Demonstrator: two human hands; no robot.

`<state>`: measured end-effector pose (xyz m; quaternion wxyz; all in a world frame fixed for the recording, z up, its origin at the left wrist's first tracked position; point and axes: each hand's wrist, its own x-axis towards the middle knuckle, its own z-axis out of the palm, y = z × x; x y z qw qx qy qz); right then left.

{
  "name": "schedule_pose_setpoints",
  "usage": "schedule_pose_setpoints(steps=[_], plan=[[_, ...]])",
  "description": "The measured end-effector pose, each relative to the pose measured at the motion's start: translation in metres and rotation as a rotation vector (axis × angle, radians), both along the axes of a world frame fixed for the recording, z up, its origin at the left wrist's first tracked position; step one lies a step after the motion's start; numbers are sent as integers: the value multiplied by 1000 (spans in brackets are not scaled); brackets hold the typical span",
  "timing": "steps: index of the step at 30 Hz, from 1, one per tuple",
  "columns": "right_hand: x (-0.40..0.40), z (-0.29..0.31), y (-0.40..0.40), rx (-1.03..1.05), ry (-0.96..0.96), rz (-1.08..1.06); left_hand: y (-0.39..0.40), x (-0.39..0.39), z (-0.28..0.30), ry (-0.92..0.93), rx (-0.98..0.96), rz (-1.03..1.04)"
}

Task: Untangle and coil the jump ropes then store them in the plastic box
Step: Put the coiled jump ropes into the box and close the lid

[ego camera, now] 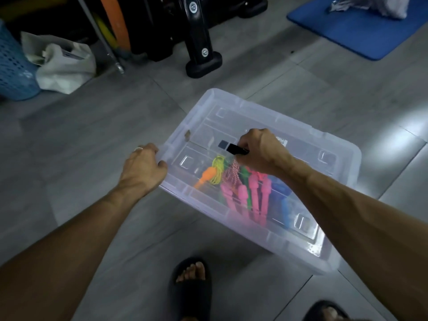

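Observation:
A clear plastic box point(301, 140) with its lid on stands on the grey tiled floor. Through the lid I see jump ropes inside: pink handles point(243, 195), an orange handle point(205, 176) with yellow-green cord point(217, 165), a green one and a blue one point(286, 205). My left hand point(143, 165) grips the box's left edge. My right hand point(259, 149) rests on top of the lid, fingers closed around a small black object point(236, 149); what it is I cannot tell.
Black exercise-machine legs point(201, 54) stand behind the box. A blue basket point(14, 66) and a white bag point(64, 63) sit at the far left. A blue mat point(361, 31) lies at the far right. My feet in black sandals point(192, 286) are just below the box.

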<state>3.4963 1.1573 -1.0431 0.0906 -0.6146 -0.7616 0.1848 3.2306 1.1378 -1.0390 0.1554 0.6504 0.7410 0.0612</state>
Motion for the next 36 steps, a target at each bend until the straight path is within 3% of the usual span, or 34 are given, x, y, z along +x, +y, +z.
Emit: schedule_pose_setpoints(steps=[8, 11, 14, 17, 21, 25, 30, 33, 36], plan=[[-5, -10, -7, 24, -5, 44, -12, 4, -4, 102, -52, -15], [-3, -6, -7, 34, -35, 63, -19, 29, 3, 157, 64, -218], [13, 2, -15, 40, -35, 9, -28, 76, 4, 32, 94, -495], [52, 7, -42, 65, -15, -141, -38, 135, 0, -61, 122, -724], [121, 5, -102, 92, -43, -470, -56, 200, -12, 51, -15, -889], [160, -2, -152, -75, 96, -789, -66, 228, -23, 51, -134, -857], [176, -18, -165, -439, 677, -1124, -77, 250, -31, 7, -129, -772], [181, -19, -164, -323, 779, -1095, -80, 257, -32, 12, -138, -753], [178, -12, -157, -116, 604, -1015, -80, 261, -30, -3, -136, -735]])
